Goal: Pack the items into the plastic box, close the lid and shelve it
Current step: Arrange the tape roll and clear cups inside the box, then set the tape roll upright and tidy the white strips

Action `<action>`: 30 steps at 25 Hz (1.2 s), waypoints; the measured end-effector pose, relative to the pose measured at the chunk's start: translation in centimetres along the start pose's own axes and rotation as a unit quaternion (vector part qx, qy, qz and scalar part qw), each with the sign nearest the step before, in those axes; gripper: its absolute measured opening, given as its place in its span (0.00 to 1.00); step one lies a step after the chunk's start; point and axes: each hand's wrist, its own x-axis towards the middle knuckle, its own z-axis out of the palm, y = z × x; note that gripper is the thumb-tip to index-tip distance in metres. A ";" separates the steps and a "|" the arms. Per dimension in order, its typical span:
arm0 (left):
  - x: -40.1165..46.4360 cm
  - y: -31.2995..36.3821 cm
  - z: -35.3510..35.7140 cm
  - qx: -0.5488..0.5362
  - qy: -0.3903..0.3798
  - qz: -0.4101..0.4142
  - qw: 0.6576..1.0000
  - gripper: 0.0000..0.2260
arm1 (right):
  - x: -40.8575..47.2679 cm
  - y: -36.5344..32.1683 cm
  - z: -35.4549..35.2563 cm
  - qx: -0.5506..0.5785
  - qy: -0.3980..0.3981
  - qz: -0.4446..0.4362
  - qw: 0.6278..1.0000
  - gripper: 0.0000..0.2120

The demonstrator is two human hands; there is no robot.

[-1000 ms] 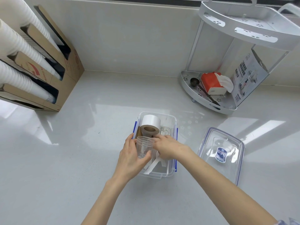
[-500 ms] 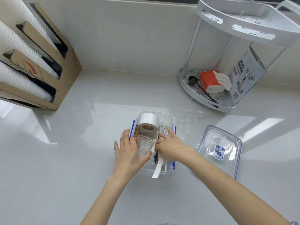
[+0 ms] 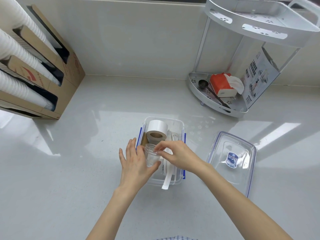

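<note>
A clear plastic box [image 3: 181, 126] with blue clips stands open on the counter. Inside it lie a white tape roll [image 3: 157, 130] at the far end and a long white strip [image 3: 166, 177] that sticks out over the near rim. A clear plastic cup [image 3: 152, 155] sits in the near left part of the box. My left hand [image 3: 134, 163] rests against the cup's left side with fingers spread and the thumb under it. My right hand [image 3: 178, 156] pinches the cup's rim from the right. The clear lid [image 3: 232, 161] lies flat to the right of the box.
A cardboard dispenser [image 3: 43, 71] with stacks of white cups stands at the back left. A white two-tier corner shelf [image 3: 218, 104] at the back right holds a red tissue pack [image 3: 222, 84], a black spoon and a printed carton. The wall runs behind.
My right hand has moved from the strip onto the cup's rim. My left hand has opened and spread along the cup's side. The cup sits slightly lower in the box.
</note>
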 end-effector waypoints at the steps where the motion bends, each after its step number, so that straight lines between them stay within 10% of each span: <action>1: 0.0 0.0 -0.1 -0.008 -0.007 0.001 1.000 0.28 | 0.2 0.0 0.0 0.000 0.006 0.010 1.000 0.10; 14: -0.1 -0.9 -0.6 -0.054 -0.045 0.019 0.997 0.15 | 1.1 -0.2 1.5 -0.066 -0.054 0.038 0.996 0.13; 20: 0.2 -0.8 -0.8 -0.059 -0.046 0.022 0.997 0.15 | 2.6 0.0 0.1 -0.032 0.127 0.073 0.989 0.16; 30: 5.3 0.1 -1.4 -0.022 0.040 0.079 0.996 0.19 | 5.8 0.0 0.2 -0.147 0.147 0.094 0.974 0.18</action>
